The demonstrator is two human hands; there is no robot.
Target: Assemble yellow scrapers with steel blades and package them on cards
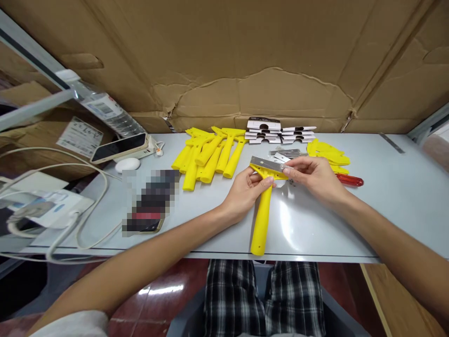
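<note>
My left hand (247, 192) is closed round the neck of a yellow scraper handle (261, 224), whose hollow grip points toward me over the table's front edge. Across its wide head lies a flat metal blade (268, 164). My right hand (314, 178) pinches the blade's right end against the head. Just behind are more loose metal blades (289, 153). Small dark screws (292, 182) show partly below my right fingers. Beside that hand lie flat yellow plastic pieces (328, 153) and a red screwdriver handle (351, 180), its far end hidden.
Several yellow scraper handles (206, 157) are piled at the back. Small white-and-black boxes (263, 128) stand stacked beside them. Left are a phone (154, 201), another phone (121, 148), a water bottle (108, 112) and white cables (94, 206). A single metal strip (392, 142) lies far right.
</note>
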